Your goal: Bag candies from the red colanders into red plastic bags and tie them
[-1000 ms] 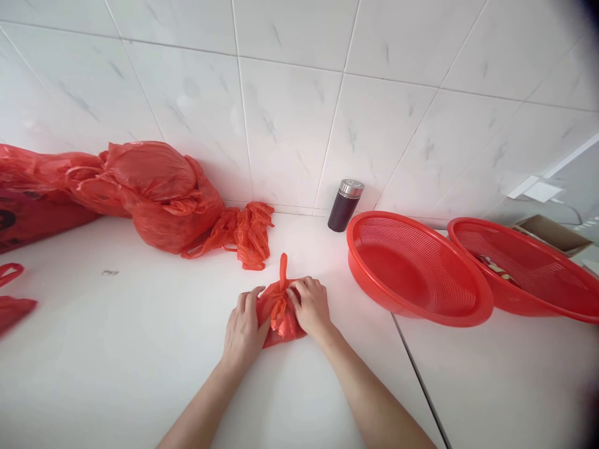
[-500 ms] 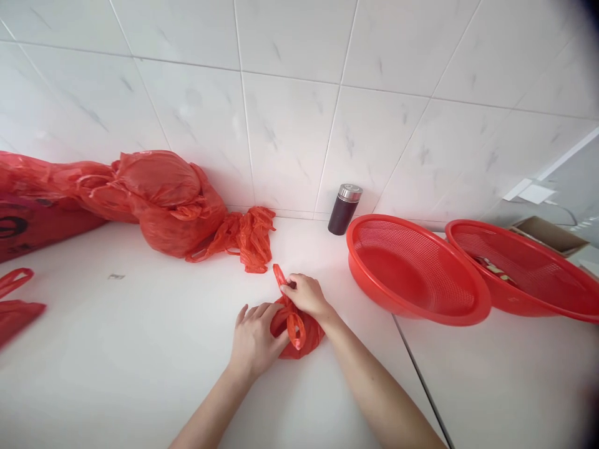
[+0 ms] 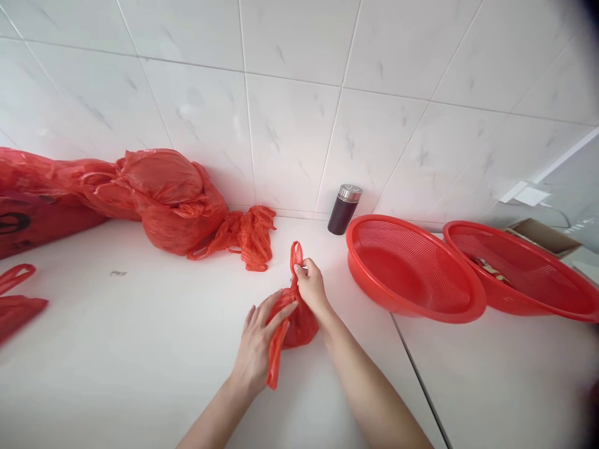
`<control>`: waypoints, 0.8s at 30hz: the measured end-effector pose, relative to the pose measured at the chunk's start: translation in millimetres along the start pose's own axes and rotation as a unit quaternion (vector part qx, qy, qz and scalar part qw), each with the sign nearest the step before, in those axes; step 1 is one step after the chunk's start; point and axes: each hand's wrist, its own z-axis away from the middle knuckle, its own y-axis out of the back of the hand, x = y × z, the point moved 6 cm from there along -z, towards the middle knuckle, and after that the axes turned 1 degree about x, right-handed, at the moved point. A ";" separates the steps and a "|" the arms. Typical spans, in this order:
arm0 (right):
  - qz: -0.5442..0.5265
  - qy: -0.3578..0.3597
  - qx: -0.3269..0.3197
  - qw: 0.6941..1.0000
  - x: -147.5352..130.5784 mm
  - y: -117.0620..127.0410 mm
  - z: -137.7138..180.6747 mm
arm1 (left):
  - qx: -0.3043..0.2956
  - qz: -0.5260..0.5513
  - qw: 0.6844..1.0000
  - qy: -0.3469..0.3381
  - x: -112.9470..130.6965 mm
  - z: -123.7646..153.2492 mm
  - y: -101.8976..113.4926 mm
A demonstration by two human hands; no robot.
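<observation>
A red plastic bag [image 3: 302, 327] with something bundled inside sits on the white table in front of me. My right hand [image 3: 309, 288] pinches one of its handles, which rises upright as a loop above the fingers. Against the bag's left side, my left hand [image 3: 259, 340] grips the gathered plastic, its thumb reaching over the top. The other handle hangs down toward me beside the left thumb. What the bag contains cannot be made out.
Stuffed red plastic bags [image 3: 178, 199] lie along the wall at left, with crumpled plastic [image 3: 255, 237] beside them. A dark flask [image 3: 344, 212] stands at the wall. Two red baskets [image 3: 412, 268] sit at right, the farther holding small pieces. Another red bag [image 3: 19, 312] lies at the left edge.
My right hand has moved slightly up and right, drawing its handle upright. The other handle has swung left and now hangs toward me by the left thumb.
</observation>
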 end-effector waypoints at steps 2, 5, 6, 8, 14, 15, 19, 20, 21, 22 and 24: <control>0.026 -0.002 0.021 0.999 1.7 1.3 -7.3 | -0.011 0.020 1.000 -0.012 2.3 5.4 -0.9; 0.059 -0.005 0.040 0.997 0.3 0.3 -15.5 | -0.007 0.021 1.000 -0.007 6.4 6.1 5.6; 0.068 -0.006 0.044 0.997 -1.0 0.1 -17.6 | -0.007 0.021 1.000 -0.006 8.0 5.1 8.5; 0.085 -0.003 0.045 0.995 -4.8 2.1 -20.8 | -0.013 0.030 0.999 0.003 8.6 3.0 13.6; 0.127 0.043 -0.023 0.991 -25.1 18.7 0.7 | 0.003 0.101 0.990 0.098 -10.7 -2.2 21.7; 0.140 0.061 -0.039 0.987 -28.4 18.6 10.5 | 0.011 0.095 0.989 0.114 -14.6 -4.1 21.1; 0.237 0.127 -0.072 0.960 -28.2 7.2 46.0 | 0.026 0.022 0.988 0.152 -24.3 -17.6 12.1; 0.252 0.128 -0.070 0.957 -23.9 4.4 49.8 | 0.026 0.009 0.988 0.153 -25.1 -22.0 9.2; 0.255 0.122 -0.067 0.957 -18.6 2.5 51.0 | 0.025 -0.001 0.988 0.151 -25.5 -26.6 6.6; 0.252 0.115 -0.063 0.959 -13.5 1.3 50.2 | 0.022 -0.013 0.989 0.148 -25.6 -31.0 4.4; 0.240 0.104 -0.059 0.963 -5.2 0.6 45.0 | 0.013 -0.033 0.990 0.140 -25.8 -38.9 1.6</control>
